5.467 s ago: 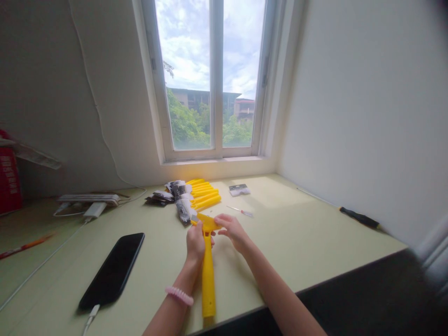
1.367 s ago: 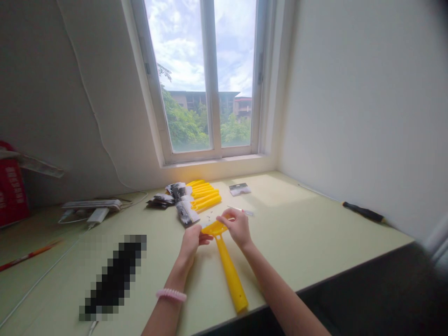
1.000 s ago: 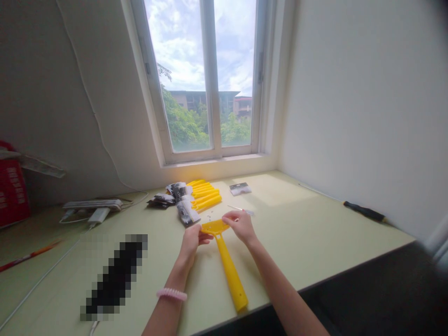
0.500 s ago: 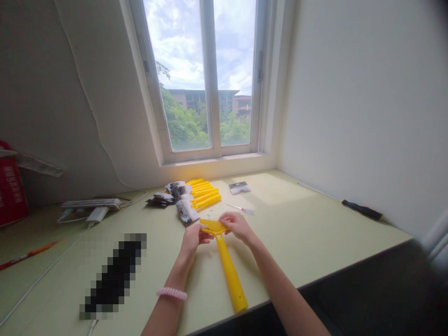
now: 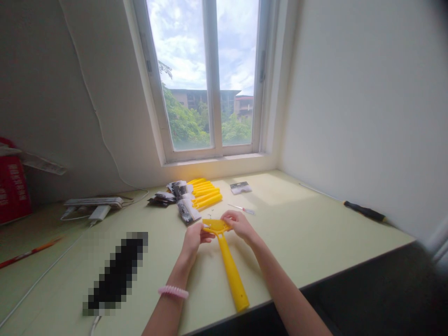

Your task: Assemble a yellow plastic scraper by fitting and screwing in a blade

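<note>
A yellow plastic scraper (image 5: 231,270) lies with its broad head away from me and its long handle toward the table's front edge. My left hand (image 5: 193,239) pinches the left corner of the head. At the right corner, the fingers of my right hand (image 5: 238,225) are closed on the head too. Just beyond the head lie a few tiny metal bits (image 5: 210,213), too small to name. A small screwdriver (image 5: 241,208) with a clear handle rests behind my right hand.
Several yellow handles (image 5: 206,191) lie in a row beside printed packets (image 5: 189,211) near the window. Another packet (image 5: 241,187) is further right. A long black-handled tool (image 5: 364,211) lies along the right wall. Left are a power strip (image 5: 93,203) and a blurred-out dark object (image 5: 117,275).
The view has shifted slightly. Both hands keep their hold on the scraper's head, and nothing else has visibly moved.
</note>
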{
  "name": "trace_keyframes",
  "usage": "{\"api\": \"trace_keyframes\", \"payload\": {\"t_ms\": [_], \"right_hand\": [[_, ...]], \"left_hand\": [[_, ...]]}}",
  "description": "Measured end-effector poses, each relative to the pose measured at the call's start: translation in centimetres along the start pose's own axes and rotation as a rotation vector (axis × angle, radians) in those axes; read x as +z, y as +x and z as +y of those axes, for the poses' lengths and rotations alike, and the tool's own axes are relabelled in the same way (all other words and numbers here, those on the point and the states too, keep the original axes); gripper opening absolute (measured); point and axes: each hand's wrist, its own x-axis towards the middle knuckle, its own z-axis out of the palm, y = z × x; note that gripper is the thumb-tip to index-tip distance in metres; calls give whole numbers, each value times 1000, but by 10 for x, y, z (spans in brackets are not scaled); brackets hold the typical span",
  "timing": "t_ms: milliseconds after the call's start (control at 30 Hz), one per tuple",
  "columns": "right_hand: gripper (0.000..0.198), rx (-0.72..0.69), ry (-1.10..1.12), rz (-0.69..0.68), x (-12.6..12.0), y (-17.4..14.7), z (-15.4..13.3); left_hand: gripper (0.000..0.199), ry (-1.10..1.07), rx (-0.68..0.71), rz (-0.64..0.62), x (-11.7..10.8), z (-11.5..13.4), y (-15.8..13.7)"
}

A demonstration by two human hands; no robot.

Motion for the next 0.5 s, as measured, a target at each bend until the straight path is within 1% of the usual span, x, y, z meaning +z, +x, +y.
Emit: {"api": "trace_keyframes", "payload": {"t_ms": [100, 233, 333, 433, 500], "right_hand": [[17, 16, 41, -8, 0, -2, -2], [19, 4, 49, 18, -1, -1, -1], [17, -19, -16, 41, 0, 0, 2], [14, -47, -93, 92, 2, 1, 5], [13, -57, -127, 95, 3, 1, 5]], "left_hand": [[19, 2, 6, 1, 0, 1, -1], [22, -12, 13, 18, 1, 3, -3], [25, -15, 25, -2, 1, 3, -5], [25, -5, 30, -1, 1, 3, -5], [25, 1, 33, -9, 1, 2, -5]]}}
